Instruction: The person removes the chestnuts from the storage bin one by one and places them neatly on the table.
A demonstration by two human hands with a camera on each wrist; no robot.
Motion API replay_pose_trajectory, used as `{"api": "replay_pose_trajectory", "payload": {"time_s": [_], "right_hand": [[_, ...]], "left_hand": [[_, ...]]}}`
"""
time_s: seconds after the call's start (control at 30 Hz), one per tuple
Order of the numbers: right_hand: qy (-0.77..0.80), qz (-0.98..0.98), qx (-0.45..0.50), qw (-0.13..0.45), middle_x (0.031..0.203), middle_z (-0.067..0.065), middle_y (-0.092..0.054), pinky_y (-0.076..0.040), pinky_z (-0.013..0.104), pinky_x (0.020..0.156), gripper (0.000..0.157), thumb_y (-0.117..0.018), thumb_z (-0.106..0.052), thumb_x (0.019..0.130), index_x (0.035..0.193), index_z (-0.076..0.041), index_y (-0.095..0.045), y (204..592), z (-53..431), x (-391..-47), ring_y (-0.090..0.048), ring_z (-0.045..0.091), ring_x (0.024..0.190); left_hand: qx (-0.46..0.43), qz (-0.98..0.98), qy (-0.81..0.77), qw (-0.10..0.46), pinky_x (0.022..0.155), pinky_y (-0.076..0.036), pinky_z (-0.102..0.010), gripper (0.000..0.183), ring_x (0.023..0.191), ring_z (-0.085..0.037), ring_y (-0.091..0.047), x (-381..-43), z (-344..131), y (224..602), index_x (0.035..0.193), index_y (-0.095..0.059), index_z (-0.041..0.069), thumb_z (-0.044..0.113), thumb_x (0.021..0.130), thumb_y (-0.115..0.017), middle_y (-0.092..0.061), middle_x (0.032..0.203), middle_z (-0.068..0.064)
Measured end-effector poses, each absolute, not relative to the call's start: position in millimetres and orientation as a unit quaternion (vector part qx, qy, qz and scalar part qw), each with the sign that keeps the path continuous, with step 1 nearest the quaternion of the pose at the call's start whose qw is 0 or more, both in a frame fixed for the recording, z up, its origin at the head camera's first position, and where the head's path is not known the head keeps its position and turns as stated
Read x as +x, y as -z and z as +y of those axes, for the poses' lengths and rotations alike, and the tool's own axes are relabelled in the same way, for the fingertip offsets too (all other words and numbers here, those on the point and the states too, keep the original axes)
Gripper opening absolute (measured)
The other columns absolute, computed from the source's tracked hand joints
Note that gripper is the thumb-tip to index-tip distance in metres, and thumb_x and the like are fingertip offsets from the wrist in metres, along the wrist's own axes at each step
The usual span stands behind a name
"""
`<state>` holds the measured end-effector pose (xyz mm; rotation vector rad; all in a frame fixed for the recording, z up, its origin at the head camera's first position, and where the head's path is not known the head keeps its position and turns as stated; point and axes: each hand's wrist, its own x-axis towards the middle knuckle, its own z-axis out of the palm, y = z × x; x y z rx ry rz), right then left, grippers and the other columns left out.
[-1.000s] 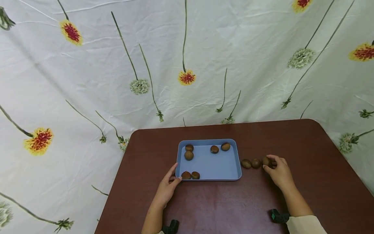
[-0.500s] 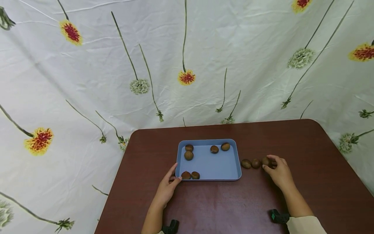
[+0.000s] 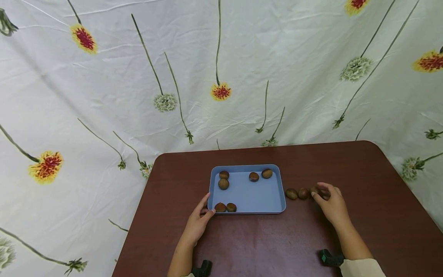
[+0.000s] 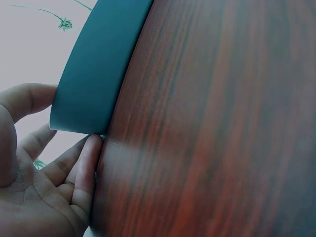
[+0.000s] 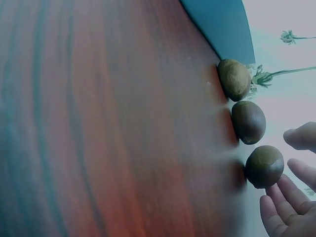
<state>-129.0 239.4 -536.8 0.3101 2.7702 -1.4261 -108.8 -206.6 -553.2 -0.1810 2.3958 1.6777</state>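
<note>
My left hand [image 3: 198, 223] grips the near left corner of a shallow blue tray [image 3: 254, 196]. In the left wrist view its thumb [image 4: 34, 98] lies against the tray's wall and the other fingers are by the bottom edge. Brown chestnuts sit in pairs inside: one pair [image 3: 223, 184] at the far left, one [image 3: 267, 174] at the far right, one [image 3: 231, 207] at the near left. Right of the tray three chestnuts [image 3: 291, 193] stand in a row. My right hand [image 3: 333, 206] is around the rightmost chestnut [image 5: 265, 167], thumb apart from it, fingers loosely bent beside it.
The dark red-brown table [image 3: 256, 246] has a rounded far edge. Behind it hangs a white cloth [image 3: 297, 57] printed with flowers. Dark wrist mounts [image 3: 330, 257] sit on both forearms.
The right thumb and fingers have shifted slightly right and loosened from the rightmost chestnut. The left hand, the tray and the chestnuts have stayed in place.
</note>
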Motion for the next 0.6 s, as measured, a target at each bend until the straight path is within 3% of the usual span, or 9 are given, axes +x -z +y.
{"api": "replay_pose_trajectory", "payload": {"time_s": [0.4,0.5,0.6], "right_hand": [[0.476,0.872,0.103,-0.042,0.147,0.024,-0.039,-0.045,0.051,0.104,0.055,-0.057,-0.036,0.103,0.148,-0.005,-0.047,529,232,-127,-0.048,0.043,0.133],[0.476,0.871,0.105,-0.053,0.144,0.020,-0.044,-0.049,0.029,0.099,0.053,-0.058,-0.035,0.103,0.146,-0.007,-0.049,527,230,-126,-0.052,0.040,0.130],[0.483,0.868,0.101,-0.060,0.141,0.018,-0.047,-0.044,0.007,0.085,0.051,-0.059,-0.034,0.103,0.145,-0.008,-0.051,526,228,-125,-0.055,0.039,0.128]], "left_hand": [[-0.060,0.815,-0.567,0.103,0.075,-0.041,-0.034,0.063,0.093,-0.021,-0.053,-110,-207,555,0.156,-0.036,0.041,0.030,0.100,-0.064,-0.060,0.119,-0.013],[-0.061,0.816,-0.565,0.102,0.076,-0.041,-0.034,0.063,0.094,-0.021,-0.054,-111,-207,556,0.155,-0.036,0.041,0.031,0.100,-0.064,-0.061,0.118,-0.013],[-0.063,0.817,-0.564,0.101,0.078,-0.042,-0.034,0.063,0.097,-0.020,-0.055,-111,-207,556,0.155,-0.037,0.041,0.031,0.099,-0.065,-0.061,0.119,-0.012]]}}
